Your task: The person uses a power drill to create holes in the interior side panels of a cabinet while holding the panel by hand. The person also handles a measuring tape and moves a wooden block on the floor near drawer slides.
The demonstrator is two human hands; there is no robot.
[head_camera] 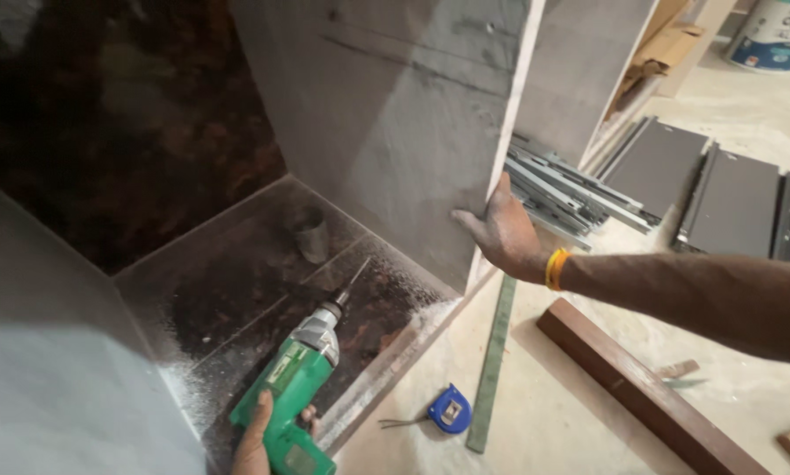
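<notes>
My left hand is wrapped around the handle of a green power drill at the bottom of the view. The drill's bit points up and to the right over the dark bottom board of an open cabinet. My right hand, with a yellow band at the wrist, reaches in from the right. It grips the front edge of an upright grey panel, thumb up on the edge and fingers flat on the panel's face.
A small metal cup stands on the bottom board in the corner. On the dusty floor lie a blue tape measure, a long steel ruler, a brown wooden batten, drawer slides and dark grey panels. A paint bucket stands far right.
</notes>
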